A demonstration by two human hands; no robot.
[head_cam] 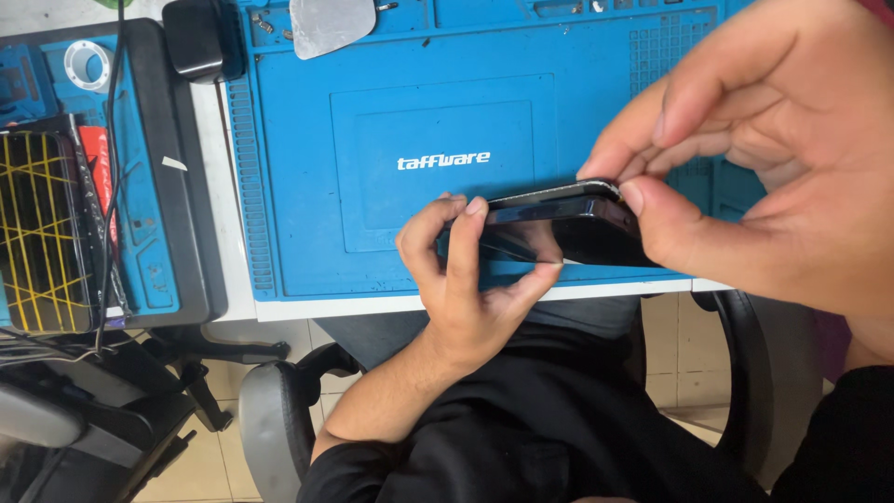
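Your left hand [466, 279] pinches the near end of a dark phone [559, 224], thumb and fingers closed narrowly on its edge, with one fingertip under the lower side. Your right hand [745, 149] grips the far end, the thumb pressed on the side edge and the fingers curled tightly over the top, where a thin pale seam shows along the upper face. The phone is held edge-on in the air between both hands, just above the front edge of the blue mat [307, 186] and over your lap.

The mat covers the white table [279, 307]. At its far edge lies a pale rounded sheet [331, 23], and beside that a small black box [200, 37]. To your left sits a black tray [191, 186] with blue parts inside, and a dark frame strung with yellow bands [42, 233]. Below are chair arms and a tiled floor.

Risks, judged from this hold: the phone hangs past the table edge, so a slip of either pinch could drop it to your lap or the floor. If the two hands pull or twist unevenly at the seam, the upper panel may flex and crack.
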